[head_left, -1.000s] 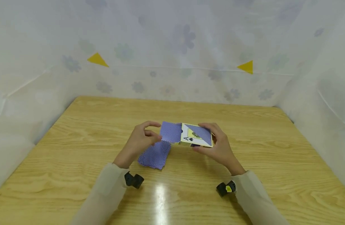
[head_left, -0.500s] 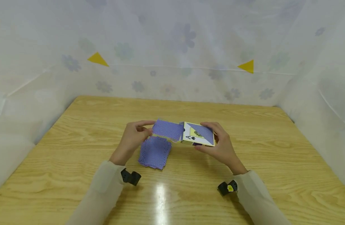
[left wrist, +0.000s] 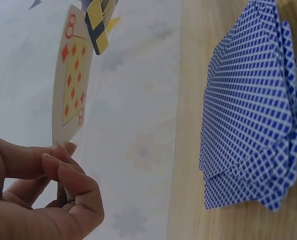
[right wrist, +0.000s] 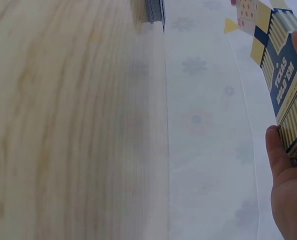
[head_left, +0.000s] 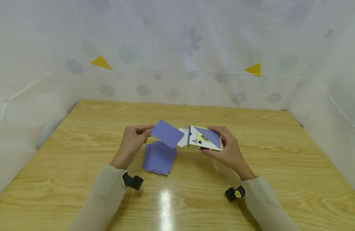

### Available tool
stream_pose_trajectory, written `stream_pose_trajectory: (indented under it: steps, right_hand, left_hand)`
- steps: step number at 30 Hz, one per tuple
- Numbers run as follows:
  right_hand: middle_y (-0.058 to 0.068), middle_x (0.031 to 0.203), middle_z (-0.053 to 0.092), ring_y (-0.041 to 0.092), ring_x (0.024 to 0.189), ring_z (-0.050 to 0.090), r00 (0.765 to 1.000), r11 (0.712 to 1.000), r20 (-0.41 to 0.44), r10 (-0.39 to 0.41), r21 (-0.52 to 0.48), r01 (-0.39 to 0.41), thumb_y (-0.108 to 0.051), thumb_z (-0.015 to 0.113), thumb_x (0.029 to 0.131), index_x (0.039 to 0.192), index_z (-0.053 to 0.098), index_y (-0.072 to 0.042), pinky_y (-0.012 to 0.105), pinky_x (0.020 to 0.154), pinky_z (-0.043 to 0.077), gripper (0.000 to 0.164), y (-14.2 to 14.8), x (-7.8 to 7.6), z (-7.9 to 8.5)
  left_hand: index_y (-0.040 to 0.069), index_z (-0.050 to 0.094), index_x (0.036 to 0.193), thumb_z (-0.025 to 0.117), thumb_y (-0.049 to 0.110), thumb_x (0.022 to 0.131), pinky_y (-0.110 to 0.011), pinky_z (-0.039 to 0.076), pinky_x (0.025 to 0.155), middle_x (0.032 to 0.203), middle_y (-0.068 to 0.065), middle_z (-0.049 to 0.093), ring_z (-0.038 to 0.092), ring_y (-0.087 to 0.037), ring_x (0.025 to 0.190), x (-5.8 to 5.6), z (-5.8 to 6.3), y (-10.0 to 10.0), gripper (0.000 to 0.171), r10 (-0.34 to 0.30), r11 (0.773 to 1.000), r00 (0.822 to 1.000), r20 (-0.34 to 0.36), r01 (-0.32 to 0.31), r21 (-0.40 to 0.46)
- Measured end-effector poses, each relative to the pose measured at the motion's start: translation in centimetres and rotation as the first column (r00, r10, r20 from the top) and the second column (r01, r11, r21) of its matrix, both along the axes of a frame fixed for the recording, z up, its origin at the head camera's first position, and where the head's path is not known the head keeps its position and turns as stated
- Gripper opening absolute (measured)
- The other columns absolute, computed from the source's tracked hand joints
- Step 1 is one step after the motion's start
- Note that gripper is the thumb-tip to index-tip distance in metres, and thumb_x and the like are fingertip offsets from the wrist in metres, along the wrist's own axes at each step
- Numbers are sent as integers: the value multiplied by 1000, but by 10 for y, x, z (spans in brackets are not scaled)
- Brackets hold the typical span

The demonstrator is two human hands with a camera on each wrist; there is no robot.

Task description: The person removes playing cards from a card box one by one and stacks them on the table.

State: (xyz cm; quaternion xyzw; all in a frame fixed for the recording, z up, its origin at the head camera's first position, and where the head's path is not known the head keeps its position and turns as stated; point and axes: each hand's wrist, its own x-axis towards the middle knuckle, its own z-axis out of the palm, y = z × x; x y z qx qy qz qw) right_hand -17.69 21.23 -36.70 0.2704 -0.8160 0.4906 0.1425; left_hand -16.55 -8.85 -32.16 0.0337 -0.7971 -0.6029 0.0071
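the card (head_left: 167,133) had a blue-and-white checked back and red diamonds on its face; the stack (head_left: 160,158) was checked alike. the box (head_left: 206,138) mixed blue, yellow and stripes. the desk (head_left: 64,160) was yellow-brown grained, the sheet (head_left: 171,19) whitish with pale flowers.

We've got a lane from the near side to the card stack (head_left: 159,159), between the sleeves (head_left: 105,189); black mounts (head_left: 133,181) jut in and narrow it; raised card (head_left: 167,132) screens the stack's far edge in head view; left hand (head_left: 129,142) crowds its far-left corner; card overlaps the box (head_left: 206,138) flap (head_left: 185,137), can't tell if touching; right hand (head_left: 227,149) blocks the box's right end; we can pass beyond, over the table (head_left: 177,112), to the cloth wall (head_left: 177,61).
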Motion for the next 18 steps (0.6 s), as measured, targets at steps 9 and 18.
stream_pose_trajectory:
  steps: [9,18]
  right_hand:
    - [11,125,52,9,96,48,1000,1000,15,-5,-2,5,1,82,69,131,53,-9,16,67,45,70,0,1,1]
    - [11,125,51,9,96,48,1000,1000,21,-5,-2,5,1,82,69,132,53,-9,15,67,46,70,0,1,2]
  left_hand:
    - [-3,67,110,49,6,98,-23,45,66,92,-7,63,51,-13,77,-2,-4,-4,24,30,999,999,-17,-30,-35]
    - [-4,65,104,42,5,100,-26,44,64,86,-6,58,47,-15,73,-6,-8,-3,25,14,996,999,33,-11,-87]
